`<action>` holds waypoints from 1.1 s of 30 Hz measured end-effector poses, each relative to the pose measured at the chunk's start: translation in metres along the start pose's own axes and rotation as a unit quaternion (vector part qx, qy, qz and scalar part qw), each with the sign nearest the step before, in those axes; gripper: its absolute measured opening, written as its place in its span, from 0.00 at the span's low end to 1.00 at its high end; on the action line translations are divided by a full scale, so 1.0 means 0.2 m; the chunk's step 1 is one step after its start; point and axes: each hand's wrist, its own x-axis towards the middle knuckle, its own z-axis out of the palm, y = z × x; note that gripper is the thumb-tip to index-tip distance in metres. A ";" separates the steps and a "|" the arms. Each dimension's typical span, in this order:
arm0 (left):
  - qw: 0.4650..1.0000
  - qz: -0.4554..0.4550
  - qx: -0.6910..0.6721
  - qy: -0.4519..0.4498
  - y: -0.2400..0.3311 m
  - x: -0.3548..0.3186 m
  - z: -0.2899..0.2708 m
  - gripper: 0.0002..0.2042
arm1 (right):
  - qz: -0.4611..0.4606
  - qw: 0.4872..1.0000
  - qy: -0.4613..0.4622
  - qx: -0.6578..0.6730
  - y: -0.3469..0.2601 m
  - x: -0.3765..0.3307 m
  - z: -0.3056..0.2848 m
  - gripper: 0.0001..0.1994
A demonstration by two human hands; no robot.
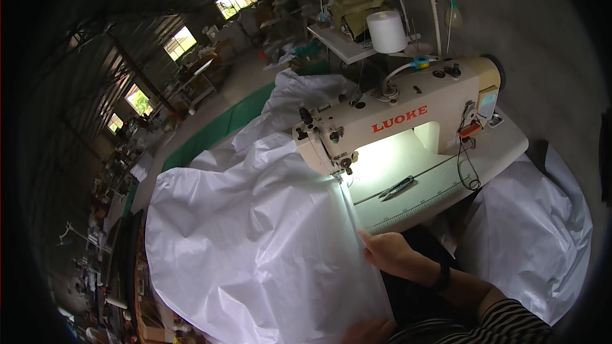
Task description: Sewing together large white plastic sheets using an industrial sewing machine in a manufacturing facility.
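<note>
A large white plastic-like sheet (255, 236) spreads over the left side of the table, creased and shiny. Its right edge runs up to the needle area of a sewing machine (395, 114), whose lamp lights the bed. My right hand (390, 253), with a dark band at the wrist, pinches that edge between thumb and fingers just in front of the machine bed. Lower down, my left hand (368, 331) rests at the sheet's near right corner; dim light and the picture's edge hide its fingers. Small thread snips (398, 188) lie on the bed, touched by neither hand.
A white thread cone (387, 32) stands behind the machine. More white sheeting (532, 229) hangs at the right of the table. A dark cord (468, 169) dangles from the machine's right end. Green material (223, 124) lies beyond the sheet, with cluttered workshop floor further left.
</note>
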 end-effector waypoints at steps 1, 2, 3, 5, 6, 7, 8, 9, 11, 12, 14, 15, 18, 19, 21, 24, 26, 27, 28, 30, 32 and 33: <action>1.000 -0.005 -0.006 0.015 -0.02 0.01 0.00 0.03 | 0.012 1.000 -0.011 -0.006 -0.03 0.01 0.01 0.30; 0.999 -0.011 -0.013 0.030 -0.04 0.03 0.00 0.03 | 0.029 0.996 -0.047 -0.065 -0.06 0.01 0.03 0.29; 0.999 -0.012 -0.014 0.033 -0.06 0.04 0.01 0.03 | 0.047 0.986 -0.096 -0.127 -0.07 0.00 0.06 0.29; 0.997 -0.063 0.034 -0.034 -0.16 0.10 0.01 0.02 | 0.056 0.988 -0.081 -0.115 -0.08 0.00 0.10 0.27; 0.996 -0.063 0.038 -0.049 -0.21 0.14 0.01 0.01 | 0.056 0.994 -0.044 -0.084 -0.07 0.00 0.12 0.25; 0.996 -0.062 0.038 -0.050 -0.25 0.17 0.02 0.01 | 0.054 0.996 0.023 -0.061 -0.06 0.01 0.13 0.23; 0.996 -0.046 0.062 -0.047 -0.29 0.20 0.02 0.03 | 0.059 0.997 -0.006 -0.053 -0.04 0.02 0.14 0.23; 0.995 -0.028 0.086 -0.043 -0.33 0.24 0.03 0.04 | 0.053 0.997 0.012 -0.049 -0.02 0.04 0.14 0.22; 0.997 -0.020 0.071 0.009 -0.39 0.30 0.05 0.06 | 0.049 0.997 0.031 -0.047 0.00 0.10 0.15 0.22; 0.995 -0.030 0.090 0.018 -0.42 0.33 0.04 0.05 | 0.059 0.997 0.024 -0.037 0.01 0.14 0.15 0.21; 0.992 -0.033 0.108 0.057 -0.49 0.39 0.03 0.03 | 0.071 0.997 0.019 -0.026 0.04 0.21 0.15 0.20; 0.993 -0.028 0.102 0.043 -0.52 0.42 0.03 0.03 | 0.074 0.997 0.012 -0.019 0.05 0.25 0.15 0.19; 0.983 -0.047 0.158 0.084 -0.62 0.51 0.03 0.02 | 0.083 0.996 -0.010 -0.029 0.11 0.35 0.17 0.18; 0.984 -0.056 0.153 0.075 -0.65 0.54 0.03 0.02 | 0.078 0.996 0.002 -0.046 0.13 0.39 0.19 0.17; 0.976 -0.065 0.181 0.100 -0.70 0.63 0.04 0.01 | 0.097 0.995 -0.021 -0.024 0.18 0.48 0.20 0.16; 0.975 -0.145 0.156 0.069 -0.72 0.74 0.04 0.05 | 0.132 0.990 -0.025 0.049 0.22 0.61 0.18 0.14; 0.979 -0.144 0.123 0.080 -0.71 0.74 0.02 0.08 | 0.128 0.989 -0.018 0.065 0.23 0.60 0.12 0.12; 0.980 -0.141 0.096 0.099 -0.69 0.71 0.01 0.11 | 0.104 0.994 0.005 0.032 0.23 0.56 0.08 0.11; 0.983 -0.126 0.060 0.116 -0.68 0.66 -0.01 0.18 | 0.075 0.995 0.061 0.037 0.22 0.48 0.04 0.11; 0.978 -0.162 0.040 0.128 -0.64 0.52 -0.03 0.19 | 0.024 0.975 0.176 0.132 0.19 0.25 0.00 0.11; 0.963 -0.213 0.009 0.164 -0.62 0.39 -0.03 0.22 | 0.036 0.976 0.128 0.172 0.15 0.00 0.01 0.11; 0.963 -0.224 0.006 0.148 -0.62 0.33 -0.01 0.22 | 0.030 0.977 0.073 0.196 0.12 -0.11 0.04 0.13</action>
